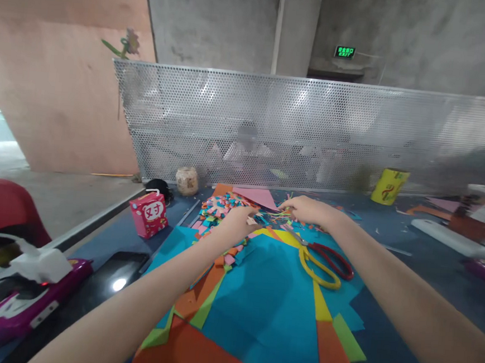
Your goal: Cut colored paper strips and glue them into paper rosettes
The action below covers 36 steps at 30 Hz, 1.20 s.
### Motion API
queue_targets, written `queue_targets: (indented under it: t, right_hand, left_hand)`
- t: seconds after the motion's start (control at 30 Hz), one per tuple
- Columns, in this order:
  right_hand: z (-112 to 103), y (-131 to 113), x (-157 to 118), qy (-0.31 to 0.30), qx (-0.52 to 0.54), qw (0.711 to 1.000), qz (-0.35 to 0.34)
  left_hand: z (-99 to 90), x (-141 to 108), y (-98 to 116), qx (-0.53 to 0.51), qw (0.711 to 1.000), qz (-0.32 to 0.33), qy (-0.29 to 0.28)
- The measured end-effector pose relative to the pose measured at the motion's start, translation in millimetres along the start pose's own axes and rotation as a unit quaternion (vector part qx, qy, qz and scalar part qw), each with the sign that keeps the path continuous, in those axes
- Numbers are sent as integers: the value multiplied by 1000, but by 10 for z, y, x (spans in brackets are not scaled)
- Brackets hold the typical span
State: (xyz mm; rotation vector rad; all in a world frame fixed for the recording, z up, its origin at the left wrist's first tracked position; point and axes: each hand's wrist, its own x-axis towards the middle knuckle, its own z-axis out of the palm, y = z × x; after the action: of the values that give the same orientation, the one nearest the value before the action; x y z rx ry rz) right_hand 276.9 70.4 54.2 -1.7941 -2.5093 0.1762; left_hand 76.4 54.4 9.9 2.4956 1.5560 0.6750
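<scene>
My left hand (241, 224) reaches over a heap of small cut pieces in pink, orange, blue and green (219, 206). Its thumb and forefinger stand apart, with a pale scrap showing close to them. Opposite it, my right hand (307, 210) is at a loose pile of thin coloured strips (279, 219), its fingers bent downward and slightly spread at the strips. Between my forearms lies a large blue sheet (264, 306). Scissors with one red and one yellow handle (322, 266) rest on the sheets beside my right wrist, untouched.
Orange sheets (187, 350) poke out under the blue one. To the left are a pink box (148, 214), a dark phone (111, 280) and a purple power strip (44, 300). A yellow can (388, 187) stands at the back right. A perforated metal panel (313, 131) closes the table's far side.
</scene>
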Motion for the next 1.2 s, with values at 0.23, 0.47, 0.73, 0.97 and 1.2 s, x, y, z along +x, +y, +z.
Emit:
queue_targets:
  t: [0.23, 0.47, 0.73, 0.97, 1.2]
  right_hand:
    - [-126, 114, -74, 3, 77, 996, -52]
    - [-169, 386, -150, 39, 110, 992, -43]
    - [-156, 469, -146, 93, 90, 992, 2]
    - [65, 386, -97, 105, 83, 991, 0]
    - [312, 324, -434, 171, 124, 977, 15]
  left_hand:
    - [168, 660, 260, -24, 999, 27, -7]
    - [365, 961, 194, -16, 997, 54, -49]
    - [306, 1001, -52, 60, 993, 47, -90]
    - [490, 875, -84, 100, 973, 81, -190]
    - [591, 972, -45, 133, 965, 77, -214]
